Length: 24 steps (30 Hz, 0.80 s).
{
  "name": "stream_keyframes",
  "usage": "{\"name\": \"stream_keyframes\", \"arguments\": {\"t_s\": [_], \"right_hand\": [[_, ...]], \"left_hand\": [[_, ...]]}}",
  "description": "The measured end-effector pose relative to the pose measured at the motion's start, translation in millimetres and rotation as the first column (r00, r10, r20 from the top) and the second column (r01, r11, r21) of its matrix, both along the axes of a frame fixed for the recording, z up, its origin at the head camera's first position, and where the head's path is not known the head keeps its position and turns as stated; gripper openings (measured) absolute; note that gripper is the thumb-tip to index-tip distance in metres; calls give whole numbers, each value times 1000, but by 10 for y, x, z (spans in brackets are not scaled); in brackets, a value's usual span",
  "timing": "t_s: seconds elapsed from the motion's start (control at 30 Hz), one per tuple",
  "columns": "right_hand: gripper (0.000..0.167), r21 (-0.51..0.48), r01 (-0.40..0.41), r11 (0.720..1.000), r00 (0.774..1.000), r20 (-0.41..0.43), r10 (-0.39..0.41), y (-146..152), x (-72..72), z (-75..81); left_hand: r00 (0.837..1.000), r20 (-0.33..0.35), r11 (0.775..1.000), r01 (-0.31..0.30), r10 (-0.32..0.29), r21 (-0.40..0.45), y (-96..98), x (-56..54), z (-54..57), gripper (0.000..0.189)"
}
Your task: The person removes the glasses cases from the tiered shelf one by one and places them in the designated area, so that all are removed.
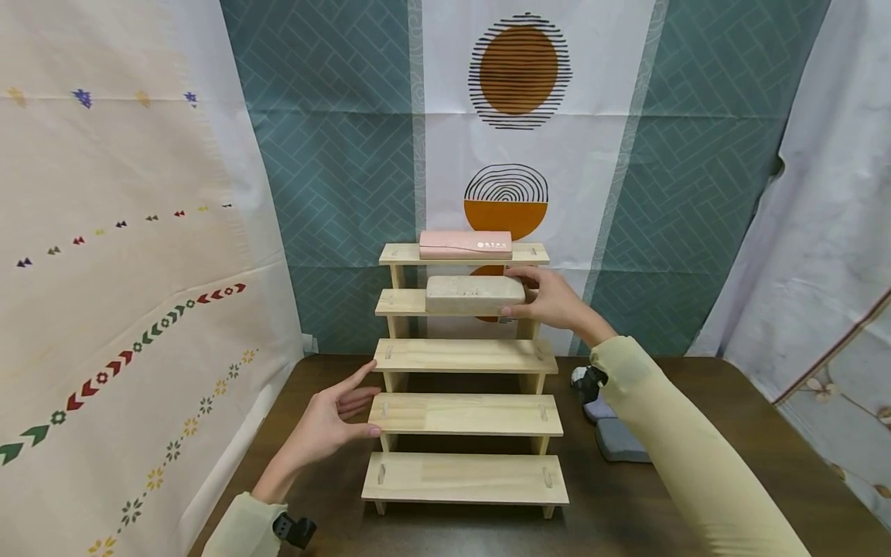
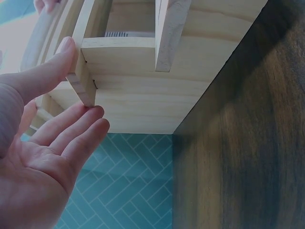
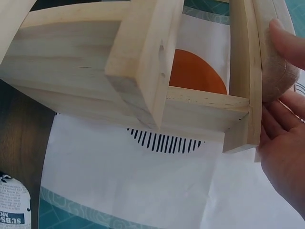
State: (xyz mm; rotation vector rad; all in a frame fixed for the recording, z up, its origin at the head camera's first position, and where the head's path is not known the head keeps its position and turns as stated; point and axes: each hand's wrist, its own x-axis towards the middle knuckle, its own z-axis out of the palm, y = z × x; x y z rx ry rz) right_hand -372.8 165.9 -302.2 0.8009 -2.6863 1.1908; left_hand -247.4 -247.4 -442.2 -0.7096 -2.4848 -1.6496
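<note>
On the second step from the top of a wooden stepped rack (image 1: pixel 466 356) lies a cream eyeglass case (image 1: pixel 475 295). My right hand (image 1: pixel 553 298) grips its right end, thumb at the front and fingers behind; the right wrist view shows the same case (image 3: pixel 276 52) against the board. Lower down, my left hand (image 1: pixel 323 425) touches the rack's left side with fairly straight fingers. Its thumb meets the front corner of the second step from the bottom, and its index fingertip reaches the step above. In the left wrist view, the fingertips (image 2: pixel 97 114) are right at a board's end.
A pink eyeglass case (image 1: pixel 465 244) sits on the top step. Beside the rack, a grey case (image 1: pixel 622 441) and a purplish one lie on the dark wooden table (image 1: pixel 313 526), near a white printed item (image 3: pixel 14 205). Patterned cloths (image 1: pixel 334 155) hang behind and at both sides.
</note>
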Motion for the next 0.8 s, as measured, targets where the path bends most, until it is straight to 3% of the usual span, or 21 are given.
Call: {"name": "stream_keyframes", "arguments": {"t_s": [0.8], "right_hand": [[81,-58,-50,997,993,101,56,-71,-81,14]], "left_hand": [[1000,9,1000,3,-3,-3,-3,6,7,105]]}}
